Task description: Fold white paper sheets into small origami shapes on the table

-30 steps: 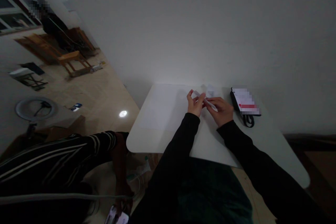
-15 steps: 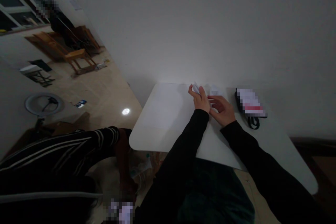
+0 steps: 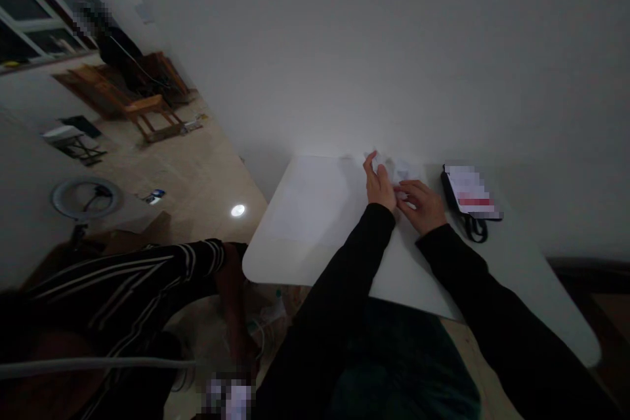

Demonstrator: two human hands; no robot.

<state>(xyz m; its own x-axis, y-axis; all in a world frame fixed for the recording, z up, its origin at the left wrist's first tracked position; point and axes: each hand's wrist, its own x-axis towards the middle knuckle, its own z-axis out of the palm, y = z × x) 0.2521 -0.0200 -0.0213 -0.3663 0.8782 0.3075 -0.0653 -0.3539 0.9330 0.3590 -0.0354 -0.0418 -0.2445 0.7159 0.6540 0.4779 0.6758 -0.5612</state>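
Near the wall side of the white table (image 3: 315, 216), my left hand (image 3: 380, 185) is wrapped round a crumpled whitish paper or tissue (image 3: 378, 160). My right hand (image 3: 422, 205) touches the left one at its fingertips, which are pinched together on a small pale bit that I cannot make out. Another pale, thin piece (image 3: 403, 169) lies on the table just behind my hands. To the right rests a black pouch (image 3: 451, 193) with a strap and a blurred white and red top.
A person in a striped black sleeve (image 3: 162, 275) sits at the left, an arm beside the table edge. A ring light (image 3: 55, 200), a wooden chair (image 3: 145, 105) and another person (image 3: 118, 46) are farther off. The wall (image 3: 384, 52) stands behind the table.
My left hand has moved slightly right, and more of the pale paper shows above it. My right fingertips have closed on something small. The striped sleeve has shifted.
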